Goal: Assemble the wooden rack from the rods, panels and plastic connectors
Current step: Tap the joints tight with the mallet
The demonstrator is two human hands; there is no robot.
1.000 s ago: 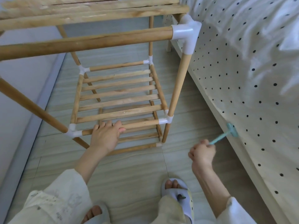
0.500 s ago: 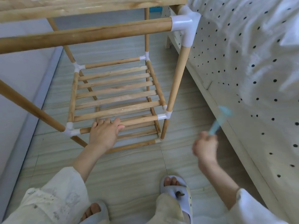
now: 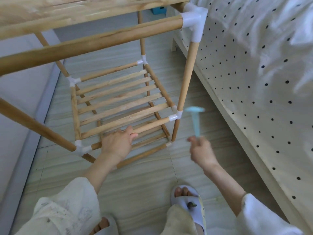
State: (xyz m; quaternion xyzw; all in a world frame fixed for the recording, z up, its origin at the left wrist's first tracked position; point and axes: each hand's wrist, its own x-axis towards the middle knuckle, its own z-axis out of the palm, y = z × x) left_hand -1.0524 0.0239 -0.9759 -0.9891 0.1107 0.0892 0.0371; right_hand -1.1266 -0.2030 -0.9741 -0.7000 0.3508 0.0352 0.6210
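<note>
The wooden rack (image 3: 186, 75) stands on the floor, its rods joined by white plastic connectors. A slatted panel (image 3: 118, 102) forms the middle shelf. My left hand (image 3: 116, 143) rests on the shelf's front rod (image 3: 152, 125), fingers laid over it. My right hand (image 3: 201, 150) grips the handle of a small light-blue plastic mallet (image 3: 194, 116), blurred by motion, its head just right of the front right connector (image 3: 177, 115). Another white connector (image 3: 193, 19) caps the top right corner.
A bed with a white dotted sheet (image 3: 254, 82) and pale wooden frame runs along the right. A grey wall and skirting (image 3: 22, 116) are on the left. My feet in pale slippers (image 3: 186, 199) stand on the tiled floor.
My right hand has swung the blue mallet leftwards from beside the bed frame towards the rack's front right connector. My left hand has stayed on the front rod.
</note>
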